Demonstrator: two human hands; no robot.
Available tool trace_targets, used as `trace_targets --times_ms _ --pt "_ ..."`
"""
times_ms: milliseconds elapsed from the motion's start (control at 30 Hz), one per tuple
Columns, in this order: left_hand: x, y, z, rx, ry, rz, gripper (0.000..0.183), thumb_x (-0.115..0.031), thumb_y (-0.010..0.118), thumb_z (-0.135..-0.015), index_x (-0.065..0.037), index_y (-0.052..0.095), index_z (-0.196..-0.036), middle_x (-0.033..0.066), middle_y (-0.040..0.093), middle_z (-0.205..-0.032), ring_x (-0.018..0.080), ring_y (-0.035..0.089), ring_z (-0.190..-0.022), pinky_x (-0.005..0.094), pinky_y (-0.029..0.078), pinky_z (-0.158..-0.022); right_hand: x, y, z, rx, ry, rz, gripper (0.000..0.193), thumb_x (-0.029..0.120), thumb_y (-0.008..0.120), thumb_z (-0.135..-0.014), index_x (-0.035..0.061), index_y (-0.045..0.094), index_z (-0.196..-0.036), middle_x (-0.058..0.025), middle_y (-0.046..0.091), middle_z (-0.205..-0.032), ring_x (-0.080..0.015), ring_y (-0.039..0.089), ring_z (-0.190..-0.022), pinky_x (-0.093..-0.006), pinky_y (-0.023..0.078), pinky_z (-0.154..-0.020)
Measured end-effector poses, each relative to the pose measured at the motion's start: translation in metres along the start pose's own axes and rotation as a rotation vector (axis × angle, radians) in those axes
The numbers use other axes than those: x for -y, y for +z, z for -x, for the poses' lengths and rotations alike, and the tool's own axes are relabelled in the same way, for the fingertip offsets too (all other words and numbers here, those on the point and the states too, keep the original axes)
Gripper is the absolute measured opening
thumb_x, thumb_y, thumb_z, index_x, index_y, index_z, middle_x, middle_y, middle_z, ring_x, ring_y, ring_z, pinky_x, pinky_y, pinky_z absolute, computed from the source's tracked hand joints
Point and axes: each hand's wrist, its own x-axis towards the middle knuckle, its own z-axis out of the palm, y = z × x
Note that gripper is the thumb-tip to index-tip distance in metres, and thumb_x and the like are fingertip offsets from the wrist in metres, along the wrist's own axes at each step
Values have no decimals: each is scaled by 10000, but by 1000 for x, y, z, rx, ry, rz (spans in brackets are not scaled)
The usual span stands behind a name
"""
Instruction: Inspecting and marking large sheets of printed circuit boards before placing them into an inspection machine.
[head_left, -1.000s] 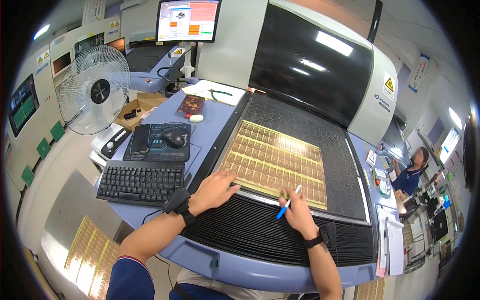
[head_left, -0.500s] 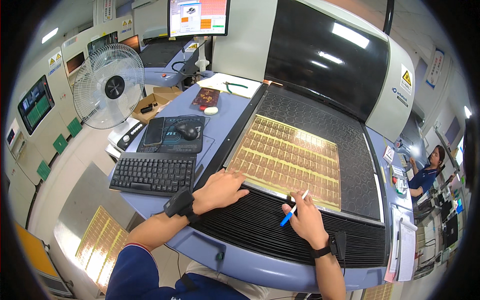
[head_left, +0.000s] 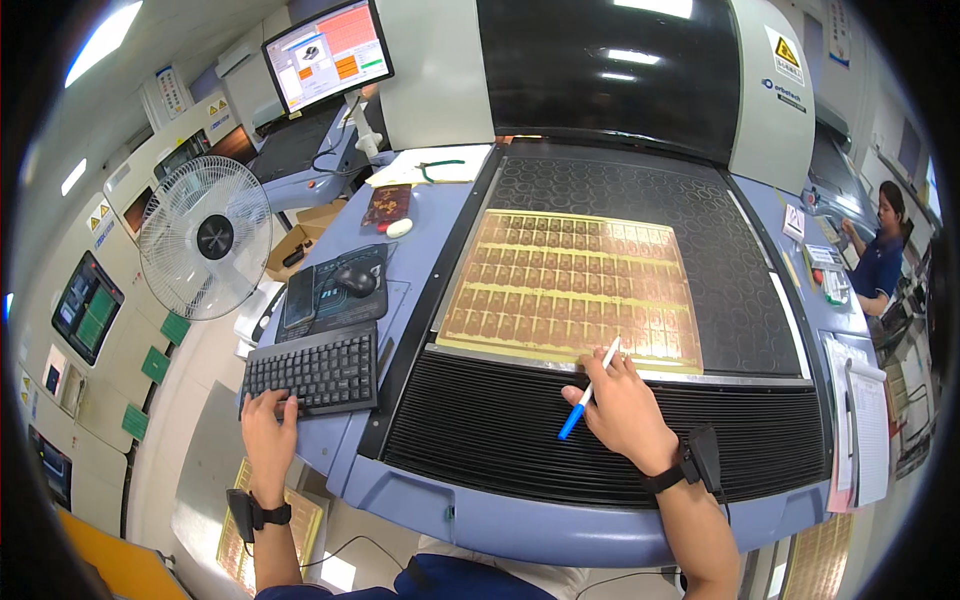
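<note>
My left hand [head_left: 268, 435] rests at the front left of the black keyboard [head_left: 312, 372], fingers apart on its keys and nothing held. A white marker with a blue end [head_left: 592, 392] is gripped between the thumb and fingers of my right hand [head_left: 628, 408]. That hand hovers or rests at the near edge of a yellow and copper-brown circuit panel [head_left: 570, 290]; whether its fingertips touch the panel I cannot tell. The panel lies flat on the dark machine bed, just beyond the black ribbed strip [head_left: 520, 440]. Both wrists wear black strapped devices.
Beyond the keyboard lie a mouse [head_left: 357, 280] and a phone [head_left: 299, 297]. Green-handled pliers [head_left: 436, 166] rest on white paper at the back. A fan [head_left: 212, 236] stands left, a monitor [head_left: 328, 55] behind. At right are a clipboard [head_left: 866, 430] and another person [head_left: 880, 255].
My left hand has left the panel's near left corner and moved left onto the keyboard. My right hand still holds the marker near the panel's edge. The view has turned.
</note>
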Motion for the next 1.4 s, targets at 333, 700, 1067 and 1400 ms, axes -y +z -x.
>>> trace_targets --times_ms 333,700,1067,1400 --pt "-178 44 -22 173 785 593 222 -166 730 -872 -36 722 -1052 153 728 -1019 317 696 -965 391 550 -856 13 -20 2 6 7 -259 390 181 701 -912 10 579 -1239 -279 626 -1189 -464 599 -1125 -484 518 -951" --pt "-203 98 -3 301 891 941 168 -144 703 -867 -46 681 -1001 102 702 -873 294 691 -767 387 550 -674 41 -4 8 4 -254 -250 318 132 746 -852 24 653 -1137 -210 702 -1094 -368 694 -997 -427 588 -810" --pt "-208 97 -9 309 923 1011 132 -104 708 -851 -30 659 -950 110 693 -820 303 689 -723 375 536 -620 42 -5 7 59 -131 -332 293 22 740 -826 24 665 -1110 -192 714 -1058 -372 702 -918 -409 562 -772" --pt "-206 101 -5 355 913 1068 123 -107 708 -859 -34 667 -948 111 712 -836 293 699 -706 368 546 -609 43 -2 10 36 -152 -332 254 34 742 -830 30 674 -1074 -192 720 -942 -372 710 -827 -407 560 -695"
